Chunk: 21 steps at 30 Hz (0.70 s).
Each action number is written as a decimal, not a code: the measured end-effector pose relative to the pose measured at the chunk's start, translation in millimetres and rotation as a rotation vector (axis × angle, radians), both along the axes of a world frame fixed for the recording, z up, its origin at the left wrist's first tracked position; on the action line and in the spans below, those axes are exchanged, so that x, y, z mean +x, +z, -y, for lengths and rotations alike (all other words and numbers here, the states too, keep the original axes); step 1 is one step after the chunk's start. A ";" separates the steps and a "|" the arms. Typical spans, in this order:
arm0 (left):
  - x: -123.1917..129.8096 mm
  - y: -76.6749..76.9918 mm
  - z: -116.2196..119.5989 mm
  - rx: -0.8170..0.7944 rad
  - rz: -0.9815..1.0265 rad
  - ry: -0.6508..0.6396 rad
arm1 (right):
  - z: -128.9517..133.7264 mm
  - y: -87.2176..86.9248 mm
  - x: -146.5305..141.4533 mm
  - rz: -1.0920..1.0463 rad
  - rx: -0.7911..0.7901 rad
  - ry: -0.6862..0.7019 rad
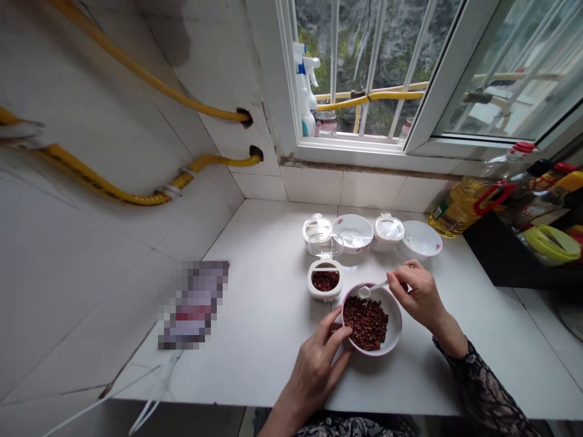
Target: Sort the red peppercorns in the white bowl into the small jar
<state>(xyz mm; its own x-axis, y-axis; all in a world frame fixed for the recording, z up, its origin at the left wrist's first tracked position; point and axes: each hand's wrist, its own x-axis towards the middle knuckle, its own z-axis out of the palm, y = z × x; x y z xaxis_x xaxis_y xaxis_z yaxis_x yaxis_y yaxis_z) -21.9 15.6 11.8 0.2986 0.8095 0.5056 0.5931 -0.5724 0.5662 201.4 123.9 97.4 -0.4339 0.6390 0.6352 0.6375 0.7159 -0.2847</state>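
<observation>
- The right hand [419,297] pinches the thin handle of a white spoon [371,288] between thumb and fingertips, its other fingers curled; a light grip like this, low on the handle, suits fine work with the spoon.
- The left hand [314,364] is spread, fingertips against the rim of a white bowl [395,328], steadying it so that it should not skid on the slick surface.
- Wrinkled, dark red peppercorns [365,323] lie heaped in the bowl; the spoon's head sits at their edge, near the rim.
- Just left of the bowl stands a small white jar [319,290] holding more peppercorns, its clear lid [325,244] raised behind.
- Along the counter's [255,328] back edge, glossy lidded jars [388,232] alternate with shallow white bowls [421,238]; a plastic bottle of yellow oil [464,206] stands at the back right corner.
</observation>
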 end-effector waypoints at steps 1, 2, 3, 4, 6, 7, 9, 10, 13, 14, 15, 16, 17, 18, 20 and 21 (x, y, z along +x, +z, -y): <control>0.1 0.3 -0.1 0.004 0.001 0.000 | 0.4 -3.6 1.0 0.053 0.018 -0.004; 0.2 0.5 -0.2 0.010 0.002 0.002 | 1.4 -7.3 0.6 0.100 0.034 -0.007; 0.4 0.7 -0.4 0.020 0.003 0.006 | 2.6 -10.9 -1.0 0.136 0.041 -0.006; 0.6 0.8 -0.6 0.029 0.003 0.010 | 4.0 -14.2 -3.4 0.157 0.035 -0.002; 1.0 0.7 -1.0 0.035 -0.001 0.017 | 6.5 -19.6 -8.4 0.156 -0.023 -0.001; 1.1 0.5 -1.2 0.034 -0.005 0.018 | 7.3 -21.5 -10.2 0.138 -0.063 -0.005; 1.2 -0.3 -1.3 0.032 -0.009 0.021 | 7.9 -23.4 -11.1 0.082 -0.137 -0.037; 1.1 -0.7 -1.2 0.030 -0.010 0.022 | 7.8 -23.6 -10.2 0.050 -0.164 -0.062; 0.7 -1.9 -0.7 0.027 -0.011 0.018 | 6.9 -23.2 -5.2 -0.042 -0.221 -0.132; 0.6 -2.1 -0.5 0.025 -0.011 0.017 | 6.6 -23.3 -3.6 -0.065 -0.239 -0.148; 0.4 -2.2 -0.2 0.026 -0.011 0.016 | 6.4 -23.6 -2.5 -0.082 -0.254 -0.159; 0.3 -2.1 0.0 0.026 -0.010 0.016 | 6.2 -24.3 -1.7 -0.092 -0.265 -0.164; 0.3 -2.0 0.2 0.027 -0.010 0.016 | 6.0 -25.4 -1.5 -0.095 -0.273 -0.167; 0.3 -1.7 0.4 0.028 -0.011 0.017 | 5.8 -26.6 -1.5 -0.095 -0.278 -0.169; 0.5 -0.9 0.5 0.028 -0.013 0.019 | 5.4 -29.3 -1.9 -0.095 -0.293 -0.171; 0.6 -0.4 0.5 0.027 -0.014 0.019 | 5.2 -30.5 -2.2 -0.100 -0.309 -0.172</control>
<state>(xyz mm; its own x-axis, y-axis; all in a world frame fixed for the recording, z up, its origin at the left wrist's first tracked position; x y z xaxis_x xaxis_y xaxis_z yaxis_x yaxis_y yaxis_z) -21.3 15.1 11.4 0.2904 0.8013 0.5231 0.6122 -0.5757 0.5420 199.3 118.7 66.9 -0.2491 0.8657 0.4342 0.6992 0.4709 -0.5378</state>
